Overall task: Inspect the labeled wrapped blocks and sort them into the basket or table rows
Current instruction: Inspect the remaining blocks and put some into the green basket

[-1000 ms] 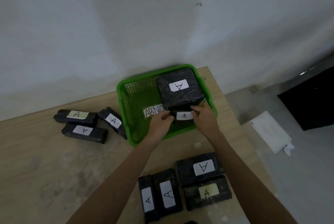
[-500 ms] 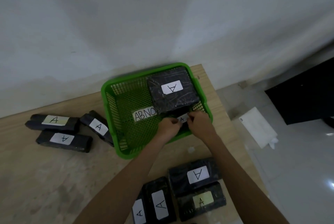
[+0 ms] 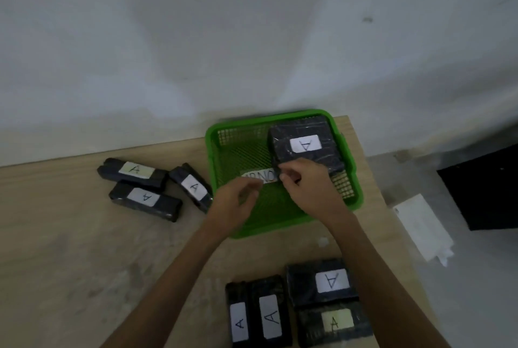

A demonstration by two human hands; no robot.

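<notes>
A green mesh basket [image 3: 280, 231] stands at the table's far right. In it lies a large black wrapped block [image 3: 297, 130] labelled A, and a white label [image 3: 260, 175] reading "ABNO" is partly covered. My right hand [image 3: 308, 187] hovers over the basket at that block's near left corner, fingers curled together; whatever is under it is hidden. My left hand [image 3: 235, 201] is at the basket's front left wall, fingers loosely apart and holding nothing. Three slim A blocks [image 3: 145, 199] lie to the left. Several A blocks [image 3: 322, 281] sit near me.
The wooden table [image 3: 84, 249] ends just right of the basket and meets a white wall behind. On the floor to the right lie a white sheet [image 3: 420, 224] and a black object [image 3: 485, 187].
My left hand has let go and drawn back towards the basket's front left. The small A block both hands held in the basket is out of sight under my right hand. The view has shifted.
</notes>
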